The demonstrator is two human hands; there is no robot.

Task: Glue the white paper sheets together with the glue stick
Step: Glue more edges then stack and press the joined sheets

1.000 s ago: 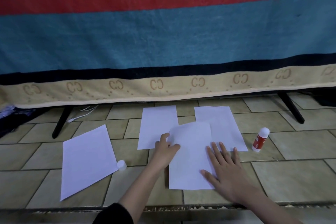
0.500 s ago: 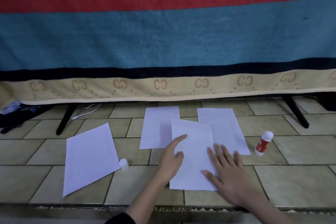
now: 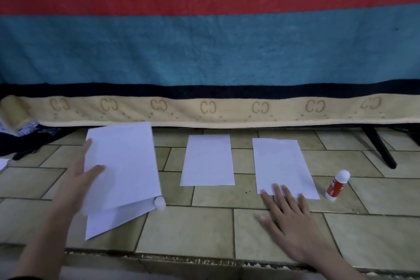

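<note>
The left hand now holds a sheet at 9 o'clock, thumb on its face and fingers behind its left edge. A second ago that sheet lay at the centre of the floor, overlapping two others, with both hands pressing on it. It has been carried left and now hangs over the angled sheet there, covering most of it; whether the two touch cannot be told.

The cap sits at the lower right corner of the angled sheet, as before.

With the top sheet gone, the middle sheet at 12 o'clock and the right sheet at 2 o'clock lie flat and apart, a strip of tile between them.

The right hand is spread wide and flat at 4 o'clock, holding nothing. Its fingertips rest on the near edge of the right sheet, palm on the tile. Earlier it lay on the centre sheet.

The glue stick stands at 3 o'clock, just right of the right sheet, tilted, its white top up, apart from both hands. It has not moved.

A striped blanket hangs behind.
</note>
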